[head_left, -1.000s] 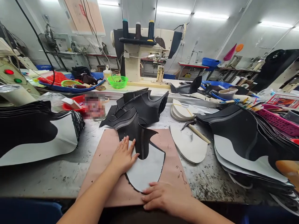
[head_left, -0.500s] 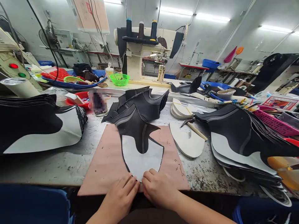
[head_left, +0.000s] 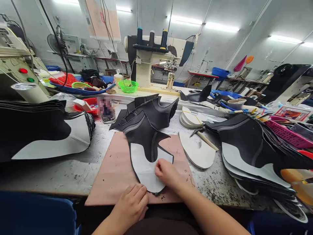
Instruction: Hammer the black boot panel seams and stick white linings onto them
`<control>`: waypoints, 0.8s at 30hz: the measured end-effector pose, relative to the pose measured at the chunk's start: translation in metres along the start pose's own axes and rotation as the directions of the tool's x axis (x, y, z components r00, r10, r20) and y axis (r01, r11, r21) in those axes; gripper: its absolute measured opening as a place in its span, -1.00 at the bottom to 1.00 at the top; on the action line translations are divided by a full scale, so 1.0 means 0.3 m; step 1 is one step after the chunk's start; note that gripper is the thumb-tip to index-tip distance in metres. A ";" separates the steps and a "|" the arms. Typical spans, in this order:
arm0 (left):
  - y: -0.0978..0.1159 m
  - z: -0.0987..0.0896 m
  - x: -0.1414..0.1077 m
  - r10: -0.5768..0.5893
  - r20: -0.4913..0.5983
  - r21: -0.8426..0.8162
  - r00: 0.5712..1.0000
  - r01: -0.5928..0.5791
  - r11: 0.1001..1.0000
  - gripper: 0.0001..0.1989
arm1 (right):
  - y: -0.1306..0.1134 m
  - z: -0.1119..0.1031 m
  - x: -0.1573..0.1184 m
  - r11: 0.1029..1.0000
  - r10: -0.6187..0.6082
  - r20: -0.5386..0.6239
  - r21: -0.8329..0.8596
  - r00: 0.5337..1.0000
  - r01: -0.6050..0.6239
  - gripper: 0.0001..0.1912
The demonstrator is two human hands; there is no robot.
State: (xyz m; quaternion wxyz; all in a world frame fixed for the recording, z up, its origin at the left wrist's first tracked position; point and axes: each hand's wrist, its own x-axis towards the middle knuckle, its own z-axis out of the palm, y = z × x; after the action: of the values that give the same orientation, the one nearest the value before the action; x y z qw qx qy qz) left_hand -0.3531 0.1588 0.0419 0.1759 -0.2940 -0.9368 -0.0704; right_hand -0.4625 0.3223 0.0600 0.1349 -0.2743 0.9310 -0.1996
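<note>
Fingers of the right hand point(head_left: 167, 172) curl closed on a black-and-white leather-like cutout point(head_left: 144, 168); those of the left hand point(head_left: 133, 200) bend together at its near edge, any grip impossible to tell. Under the cutout spreads a pink mat point(head_left: 111, 171); beyond the fingers, rightward, lies a wooden-handled black hammer point(head_left: 208, 141).

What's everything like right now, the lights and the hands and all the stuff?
Mat: flat, partly covered.
Black-and-white piece: lying partly on the mat.
Left hand: fingers bent, at the mat's near edge.
Right hand: fingers curled, over the piece.
Hammer: lying down.
White pads: stacked, banded.
Left pile: stacked.
Right pile: stacked.
Spools: upright.
Lights: on.
</note>
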 end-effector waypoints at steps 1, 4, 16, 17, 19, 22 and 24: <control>-0.009 0.000 0.007 -0.024 0.042 -0.017 0.999 0.024 1.000 -0.86 | 0.011 -0.005 0.002 0.998 -0.036 0.021 0.045 0.999 0.035 -0.90; -0.049 0.016 0.006 -0.090 0.124 -0.003 0.988 0.091 0.996 -0.70 | 0.026 -0.010 0.013 0.960 -0.158 0.095 0.249 0.983 0.130 -0.69; -0.159 -0.059 0.025 -0.074 0.341 -0.114 0.937 0.120 0.986 -0.61 | 0.167 -0.214 0.120 0.891 0.043 -0.058 0.454 0.997 -0.012 -0.73; -0.162 -0.062 0.050 -0.101 0.337 -0.084 0.936 0.136 0.987 -0.68 | 0.143 -0.181 0.088 0.907 -0.025 -0.011 0.419 1.000 0.028 -0.64; -0.166 -0.045 0.090 -0.155 0.330 -0.009 0.931 0.167 0.986 -0.69 | 0.091 -0.099 0.042 0.961 -0.173 0.074 0.230 0.982 0.152 -0.57; -0.175 0.008 0.112 -0.119 0.328 0.022 0.937 0.119 0.993 -0.45 | 0.050 -0.019 0.053 0.972 -0.174 0.018 0.160 0.985 0.169 -0.82; -0.181 0.033 0.107 -0.077 0.350 0.007 0.933 0.080 0.997 -0.34 | 0.057 -0.019 0.105 0.968 -0.080 -0.118 0.227 0.990 0.106 -0.89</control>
State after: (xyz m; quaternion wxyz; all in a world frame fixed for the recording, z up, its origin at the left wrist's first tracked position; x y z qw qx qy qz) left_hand -0.4116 0.1336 0.0430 0.0024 -0.2648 -0.9639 -0.0273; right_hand -0.4981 0.3193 0.0528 0.1059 -0.2888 0.8933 -0.3279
